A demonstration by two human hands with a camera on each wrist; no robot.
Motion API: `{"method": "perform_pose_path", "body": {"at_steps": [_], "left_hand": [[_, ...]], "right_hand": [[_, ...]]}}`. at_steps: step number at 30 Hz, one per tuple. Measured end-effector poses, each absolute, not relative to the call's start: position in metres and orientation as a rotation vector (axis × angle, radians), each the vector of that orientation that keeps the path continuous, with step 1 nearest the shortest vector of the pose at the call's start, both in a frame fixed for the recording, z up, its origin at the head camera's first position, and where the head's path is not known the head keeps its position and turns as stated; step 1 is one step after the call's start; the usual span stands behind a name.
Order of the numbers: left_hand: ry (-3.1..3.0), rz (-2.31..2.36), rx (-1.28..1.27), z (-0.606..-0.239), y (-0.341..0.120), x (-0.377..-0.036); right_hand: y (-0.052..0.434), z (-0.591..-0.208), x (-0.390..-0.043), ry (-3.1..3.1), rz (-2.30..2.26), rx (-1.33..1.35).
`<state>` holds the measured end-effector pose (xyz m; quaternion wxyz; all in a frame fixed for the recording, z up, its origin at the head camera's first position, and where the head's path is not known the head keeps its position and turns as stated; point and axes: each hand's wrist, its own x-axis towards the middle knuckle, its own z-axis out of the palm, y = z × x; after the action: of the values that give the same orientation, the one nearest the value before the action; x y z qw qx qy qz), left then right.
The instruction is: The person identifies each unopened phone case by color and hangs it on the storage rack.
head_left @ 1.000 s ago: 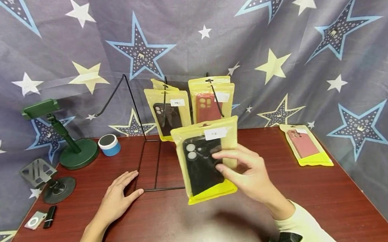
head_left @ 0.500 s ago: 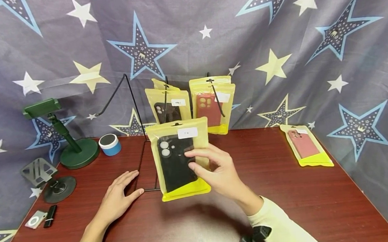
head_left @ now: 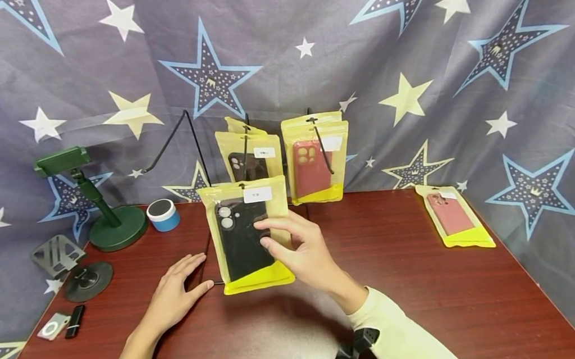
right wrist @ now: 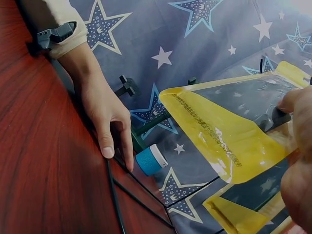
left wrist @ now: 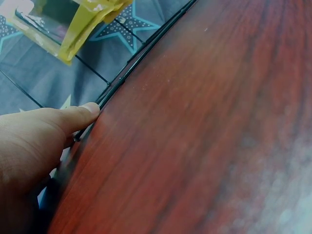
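Observation:
My right hand [head_left: 306,254] pinches a black phone case in a yellow-edged clear pouch [head_left: 244,242] by its right side, upright above the table. The pouch has a white label and hides part of a black wire display rack [head_left: 198,150]. On the rack's prongs hang pouches with a dark phone case [head_left: 247,160] and a red phone case [head_left: 311,169]. My left hand [head_left: 175,292] rests on the table at the rack's front left base, fingers loosely spread. In the left wrist view, its thumb [left wrist: 83,116] touches the base wire.
A pouch with a pink phone case [head_left: 451,216] lies at the table's right. On the left stand a green phone stand [head_left: 114,227], a blue-and-white cylinder [head_left: 163,216] and a grey phone stand [head_left: 86,280]. A small silver device [head_left: 53,326] and a black stick [head_left: 74,321] lie nearby.
My right hand has carried the pouched black phone case leftward, from in front of the red one to in front of the rack's left part. The left hand has stayed in place.

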<state>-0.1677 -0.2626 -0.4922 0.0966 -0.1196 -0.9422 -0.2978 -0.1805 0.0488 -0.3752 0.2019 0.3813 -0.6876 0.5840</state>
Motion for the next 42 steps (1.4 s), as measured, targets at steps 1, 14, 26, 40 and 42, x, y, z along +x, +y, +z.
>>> {"method": "perform_pose_path", "body": {"at_steps": [1,14,26,40,42], "left_hand": [[-2.792,-0.884,-0.354,-0.492,-0.262,-0.168],[-2.771,-0.871,-0.362,-0.494,-0.263,-0.168],[-2.745,-0.867,-0.371,-0.496,-0.263,-0.169],[-2.743,-0.872,-0.371,-0.497,-0.263,-0.169],[-2.748,-0.875,-0.369,-0.497,-0.263,-0.169]], "right_hand": [[0.048,-0.375,-0.181,-1.925,1.630,1.061],[0.043,-0.382,-0.211,-1.949,1.598,0.947],[0.035,-0.382,-0.241,-1.929,1.610,0.848],[0.028,-0.383,-0.262,-1.922,1.728,0.782],[0.028,-0.384,-0.264,-1.916,1.740,0.778]]}}
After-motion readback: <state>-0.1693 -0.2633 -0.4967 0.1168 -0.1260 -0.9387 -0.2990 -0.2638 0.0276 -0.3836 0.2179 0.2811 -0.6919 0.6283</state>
